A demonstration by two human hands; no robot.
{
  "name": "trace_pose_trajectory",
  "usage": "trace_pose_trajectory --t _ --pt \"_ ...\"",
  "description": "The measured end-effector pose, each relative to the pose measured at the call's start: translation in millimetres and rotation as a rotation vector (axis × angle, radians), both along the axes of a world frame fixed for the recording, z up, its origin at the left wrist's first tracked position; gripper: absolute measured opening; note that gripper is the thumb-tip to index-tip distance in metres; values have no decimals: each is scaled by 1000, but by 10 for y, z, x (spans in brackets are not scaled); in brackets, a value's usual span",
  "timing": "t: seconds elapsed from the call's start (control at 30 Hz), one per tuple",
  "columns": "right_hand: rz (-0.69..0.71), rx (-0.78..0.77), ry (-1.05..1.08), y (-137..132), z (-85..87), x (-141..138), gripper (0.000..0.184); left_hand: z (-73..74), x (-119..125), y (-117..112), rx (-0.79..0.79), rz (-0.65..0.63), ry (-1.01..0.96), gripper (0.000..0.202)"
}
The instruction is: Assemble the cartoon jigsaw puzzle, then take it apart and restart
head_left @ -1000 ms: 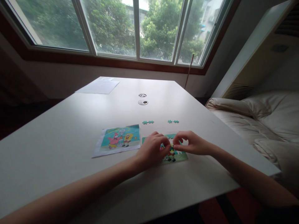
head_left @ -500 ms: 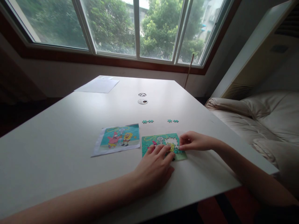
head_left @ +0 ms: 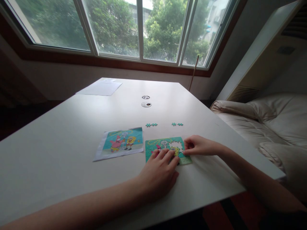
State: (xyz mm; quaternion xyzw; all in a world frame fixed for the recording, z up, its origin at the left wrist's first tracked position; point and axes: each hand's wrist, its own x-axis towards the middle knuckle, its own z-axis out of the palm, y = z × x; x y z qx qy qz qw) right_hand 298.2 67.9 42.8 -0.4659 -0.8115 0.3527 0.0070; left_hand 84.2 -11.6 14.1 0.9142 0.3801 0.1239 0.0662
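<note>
A partly assembled jigsaw puzzle with cartoon figures lies on the white table, with a white gap in its upper right part. My left hand rests flat over the puzzle's lower middle, fingers stretched out and covering part of the picture. At the puzzle's right edge, beside the gap, my right hand is closed in a pinch on a puzzle piece, mostly hidden by the fingertips. Left of the puzzle lies a printed reference picture of the same figures. Loose green puzzle pieces and more green pieces lie beyond the puzzle.
Two round metallic inserts are set in the table farther back. White paper sheets lie at its far left corner. A padded beige seat stands to the right, and a window is behind the table.
My right fingertips have shifted slightly at the gap's right edge, and the piece there sits closer against the puzzle. My left hand stays in place.
</note>
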Motion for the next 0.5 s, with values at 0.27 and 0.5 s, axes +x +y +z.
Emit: trace_pose_trajectory --t 0.27,0.5 --pt "-4 8 -22 -10 3 -22 23 20 16 13 -1 11 6 34" --pt "41 -28 -5 55 59 74 30 12 8 12 13 8 10 34"
